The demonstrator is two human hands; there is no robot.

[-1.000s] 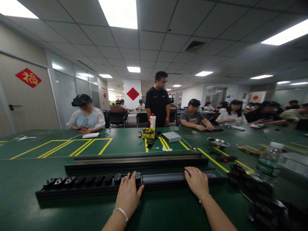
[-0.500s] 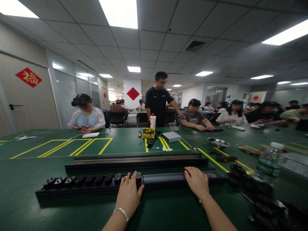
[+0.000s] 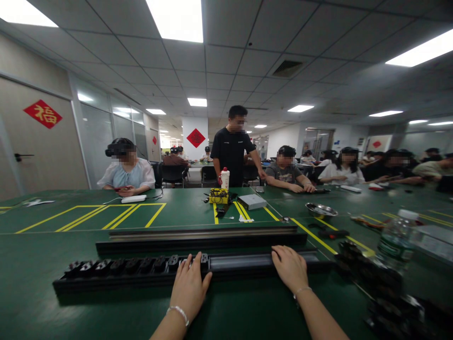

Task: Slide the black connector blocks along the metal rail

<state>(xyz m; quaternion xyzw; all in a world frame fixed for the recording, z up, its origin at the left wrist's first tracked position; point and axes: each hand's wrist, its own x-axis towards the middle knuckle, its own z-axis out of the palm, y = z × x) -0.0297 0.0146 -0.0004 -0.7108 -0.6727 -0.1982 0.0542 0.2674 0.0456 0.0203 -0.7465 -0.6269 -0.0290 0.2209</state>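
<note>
A long black channel rail lies across the green table in front of me. Several black socket modules fill its left half. My left hand rests on the rail at the end of that row, fingers spread over the last module. My right hand lies flat on the rail's bare right part, fingers together and stretched out. Just behind it lies a second black rail, parallel to the first.
Loose black modules and a water bottle are at my right. A metal bowl, a grey box and a yellow box sit farther back. Seated people ring the table; one person stands behind it.
My hands and the rails stay where they were. The standing person's arm, raised toward the seated neighbour half a second ago, has come back down.
</note>
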